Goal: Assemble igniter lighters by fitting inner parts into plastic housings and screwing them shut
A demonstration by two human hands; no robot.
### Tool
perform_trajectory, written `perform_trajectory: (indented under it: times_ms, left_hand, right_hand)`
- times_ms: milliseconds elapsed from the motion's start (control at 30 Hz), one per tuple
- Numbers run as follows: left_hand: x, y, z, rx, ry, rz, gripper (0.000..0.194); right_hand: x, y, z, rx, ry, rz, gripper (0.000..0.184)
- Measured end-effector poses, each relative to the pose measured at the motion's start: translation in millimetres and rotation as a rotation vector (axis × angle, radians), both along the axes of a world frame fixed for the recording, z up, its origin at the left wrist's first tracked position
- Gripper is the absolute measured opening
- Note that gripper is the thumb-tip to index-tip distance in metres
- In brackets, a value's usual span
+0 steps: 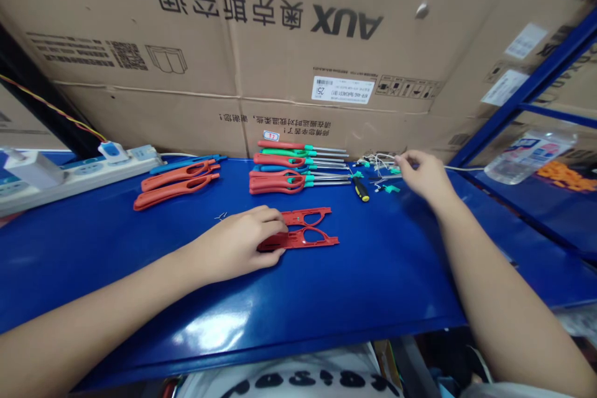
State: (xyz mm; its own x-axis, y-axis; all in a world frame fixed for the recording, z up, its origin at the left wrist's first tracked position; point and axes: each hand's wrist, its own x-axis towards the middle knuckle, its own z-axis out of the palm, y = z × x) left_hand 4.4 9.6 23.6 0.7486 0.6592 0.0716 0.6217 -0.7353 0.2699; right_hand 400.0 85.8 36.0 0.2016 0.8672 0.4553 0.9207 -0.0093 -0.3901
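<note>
My left hand (242, 241) rests on the blue table (140, 273), fingers curled over the near end of two red plastic handle halves (310, 229) lying open side up. My right hand (422, 175) reaches to the far right, its fingertips pinched at a small heap of wires and teal plastic parts (382, 168). What the fingers hold is too small to name. Between the hands lies a stack of finished red, green and blue tools with metal shafts (293, 165).
Red and blue empty handles (180, 181) lie at the far left. A white power strip (69, 174) sits beyond them. A small black and yellow screwdriver (360, 189) lies by the wires. Large cardboard boxes (261, 43) wall the back. A plastic bottle (527, 152) lies at right.
</note>
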Motion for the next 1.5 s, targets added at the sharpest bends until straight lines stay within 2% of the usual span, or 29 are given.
perform_trajectory:
  times_ms: [200,267,333,467,567,700,767,833,900,1000,1167,1333,1400,1500]
  left_hand:
    - [2.0,0.2,-1.5,-0.002,-0.074,0.015,0.034]
    - [8.4,3.1,0.3,0.005,-0.173,0.012,0.038]
    - [21.4,11.6,4.1,0.016,-0.257,-0.012,0.032]
    - [68.9,52.3,15.1,0.128,-0.298,-0.084,0.028]
    - [114.7,96.3,22.8,0.161,-0.277,-0.060,0.040]
    - [167.1,145.0,25.2,0.197,-0.177,-0.142,0.056]
    - [185.0,159.7,21.8,0.206,-0.104,-0.200,0.052]
    - [197.0,168.7,17.2,0.212,-0.037,-0.221,0.035]
    - [203.5,173.7,13.8,0.220,0.010,-0.227,0.030]
    - [204.8,177.3,13.1,0.237,0.028,-0.225,0.035]
    - [198.2,177.5,19.4,0.261,-0.022,-0.215,0.027]
    - [196.1,167.8,25.8,0.279,-0.084,-0.203,0.021]
    - [196.7,163.6,28.1,0.285,-0.090,-0.195,0.019]
    - [198.2,160.8,30.6,0.294,-0.102,-0.176,0.018]
  right_hand:
    - [-2.0,-0.8,-0.9,0.110,0.071,0.044,0.027]
    - [-4.3,-1.4,0.8,0.088,0.075,0.057,0.026]
    - [-6.4,-2.9,3.5,0.045,0.056,0.076,0.025]
    - [-7.2,-8.9,9.2,0.001,-0.003,0.107,0.024]
    - [-4.9,-13.7,12.4,-0.040,-0.068,0.179,0.022]
    - [-1.4,-16.4,14.5,-0.096,-0.126,0.269,0.022]
    - [0.6,-16.5,15.0,-0.092,-0.137,0.281,0.023]
    - [3.0,-16.4,15.7,-0.086,-0.145,0.275,0.023]
    - [5.8,-16.7,16.9,-0.078,-0.148,0.267,0.023]
    - [9.4,-17.6,18.7,-0.079,-0.148,0.263,0.022]
    - [9.1,-17.6,17.2,-0.173,-0.181,0.270,0.022]
    - [2.3,-17.5,12.8,-0.244,-0.243,0.288,0.020]
    - [0.5,-17.7,12.1,-0.235,-0.258,0.274,0.018]
    - [-1.1,-17.9,12.4,-0.143,-0.241,0.247,0.019]
